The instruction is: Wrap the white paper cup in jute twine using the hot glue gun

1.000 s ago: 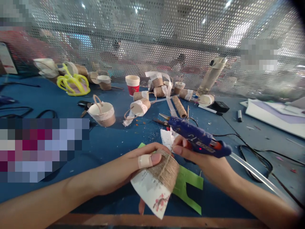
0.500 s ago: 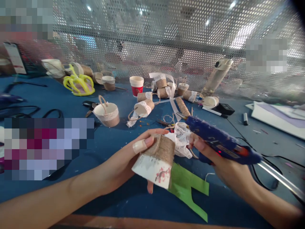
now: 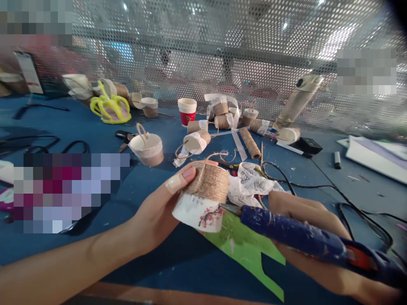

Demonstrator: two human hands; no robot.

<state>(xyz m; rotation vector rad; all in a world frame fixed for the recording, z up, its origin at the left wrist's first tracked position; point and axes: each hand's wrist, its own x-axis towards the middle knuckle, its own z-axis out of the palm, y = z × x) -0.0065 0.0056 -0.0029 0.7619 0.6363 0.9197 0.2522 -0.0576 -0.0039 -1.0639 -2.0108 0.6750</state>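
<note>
My left hand [image 3: 168,203] is wrapped round a paper cup [image 3: 197,214], held tilted with its white, blossom-printed rim end toward me. Brown twine [image 3: 211,182] is wound round the other half of the cup, and a loose end sticks up. A bandage covers part of my left thumb. In my right hand [image 3: 308,220] is a blue glue gun [image 3: 292,228], its metal nozzle at the cup's side near the twine's edge; whether it touches I cannot tell. Beneath the cup lies a green cut sheet [image 3: 248,250]. White lace [image 3: 251,184] is bunched just behind.
Several twine-wrapped cups stand or lie across the table, one with a handle [image 3: 146,149] at left. A red cup stack [image 3: 187,112], a twine spool [image 3: 250,143], a yellow crown-shaped craft [image 3: 110,109] and a bottle [image 3: 299,101] are farther back. Black cords [image 3: 359,220] run at right.
My right hand has brought the glue gun down and turned its nozzle to the cup's side. The cup has tilted slightly in my left hand, and the view has shifted a little.
</note>
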